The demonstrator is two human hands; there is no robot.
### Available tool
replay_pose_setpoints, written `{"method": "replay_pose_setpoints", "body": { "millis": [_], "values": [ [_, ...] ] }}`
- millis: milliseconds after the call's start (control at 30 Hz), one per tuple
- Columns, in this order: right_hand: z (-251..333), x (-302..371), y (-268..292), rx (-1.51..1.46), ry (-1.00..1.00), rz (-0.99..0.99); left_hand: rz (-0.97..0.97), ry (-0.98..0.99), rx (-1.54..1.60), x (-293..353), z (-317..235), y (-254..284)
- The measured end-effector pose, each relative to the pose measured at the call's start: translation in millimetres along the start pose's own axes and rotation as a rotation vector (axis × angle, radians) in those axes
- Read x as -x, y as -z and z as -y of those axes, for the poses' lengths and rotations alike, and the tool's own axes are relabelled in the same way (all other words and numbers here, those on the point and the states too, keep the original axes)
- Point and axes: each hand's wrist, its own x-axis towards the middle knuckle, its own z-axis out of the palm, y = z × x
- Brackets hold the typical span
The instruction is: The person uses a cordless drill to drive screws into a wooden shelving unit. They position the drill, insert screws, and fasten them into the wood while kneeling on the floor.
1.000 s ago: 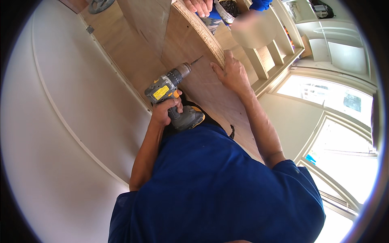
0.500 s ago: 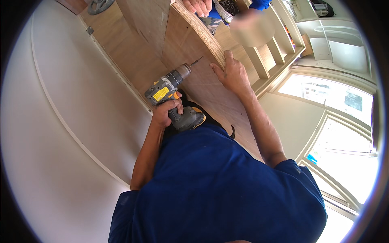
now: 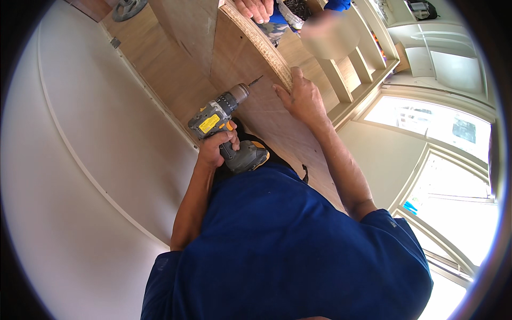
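My left hand (image 3: 216, 149) is wrapped round the handle of a cordless drill (image 3: 212, 121), grey and black with a yellow label. A thin bit (image 3: 255, 81) in its chuck points up and to the right, in front of the face of a wooden board (image 3: 237, 61). Whether the bit touches the board I cannot tell. My right hand (image 3: 305, 104) grips the board's rough edge, thumb on the near face and fingers over the top. Farther along that edge rests another person's hand (image 3: 257, 8).
Beyond the board, a co-worker in a blue top (image 3: 337, 5) is beside a bag of small dark pieces (image 3: 296, 7). A pale wooden frame (image 3: 338, 80) stands to the right, near windows (image 3: 426, 120). A large white panel (image 3: 101, 117) runs along my left.
The view has shifted slightly. Both hands keep their holds on the drill and the board, with no other clear movement.
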Motion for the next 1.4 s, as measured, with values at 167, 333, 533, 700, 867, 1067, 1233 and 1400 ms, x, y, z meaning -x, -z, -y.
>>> {"method": "replay_pose_setpoints", "body": {
  "millis": [167,333,533,700,867,1067,1233,1400],
  "values": [
    [7,3,2,-0.063,-0.050,-0.007,0.015,-0.013,-0.016,-1,0,2],
    [10,3,2,-0.049,-0.057,-0.006,0.008,-0.002,-0.013,-2,0,3],
    [10,5,-2,-0.037,-0.040,-0.012,0.010,0.000,-0.011,-4,0,4],
    [12,6,-3,0.014,-0.028,-0.020,0.002,-0.005,-0.006,-5,-1,4],
    [16,7,-3,-0.008,-0.028,-0.020,0.004,-0.007,-0.013,-5,-1,4],
    [19,9,-1,-0.035,-0.026,-0.022,-0.006,0.011,-0.015,-6,-1,2],
    [20,11,0,-0.036,-0.042,-0.010,-0.010,0.019,-0.005,-5,4,3],
    [17,8,0,-0.044,-0.058,-0.018,-0.042,-0.044,0.052,11,-25,40]
  ]
}}
